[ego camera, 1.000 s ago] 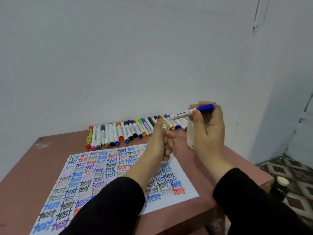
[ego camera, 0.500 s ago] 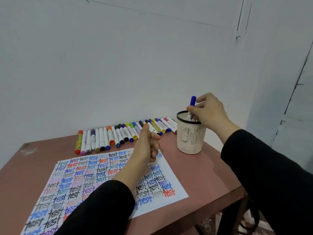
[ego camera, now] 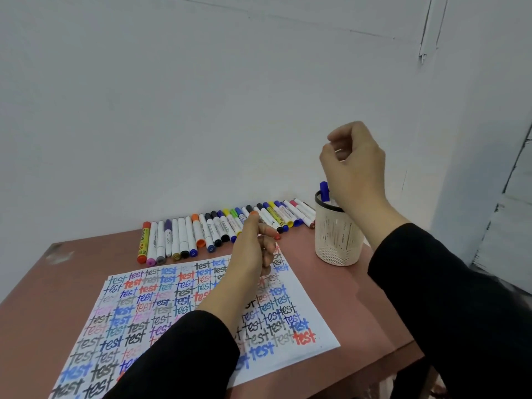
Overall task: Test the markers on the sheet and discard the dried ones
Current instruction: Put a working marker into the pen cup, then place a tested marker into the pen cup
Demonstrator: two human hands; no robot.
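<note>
The right hand (ego camera: 357, 165) hovers above the cup (ego camera: 336, 240), fingers loosely curled and holding nothing. A blue marker (ego camera: 324, 190) stands upright in the cup, its cap above the black rim. The left hand (ego camera: 253, 251) hangs over the sheet (ego camera: 161, 306), fingers half-curled, thumb up, nothing visible in it. The sheet, covered with "test" in many colours, lies flat on the reddish-brown tabletop (ego camera: 43, 298). Behind it a row of markers (ego camera: 213, 231) lies side by side along the plain white wall (ego camera: 201, 110), which meets a second wall at the corner on the right.
</note>
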